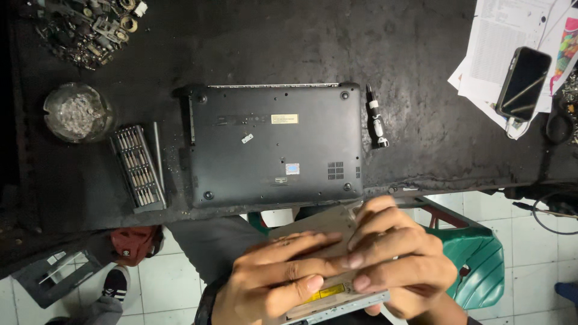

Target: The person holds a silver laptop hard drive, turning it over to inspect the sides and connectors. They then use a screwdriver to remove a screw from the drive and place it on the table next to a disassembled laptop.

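Resting flat between both hands' grip: drive [328,295].

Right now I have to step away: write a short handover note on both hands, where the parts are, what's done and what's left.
Left hand and right hand both grip a flat silver drive module below the table edge.
Laptop lies bottom-up on the black table, bottom cover on.
Screwdriver lies right of it; bit set left.
Done: drive is out of the laptop.
Left: cannot tell from this view.
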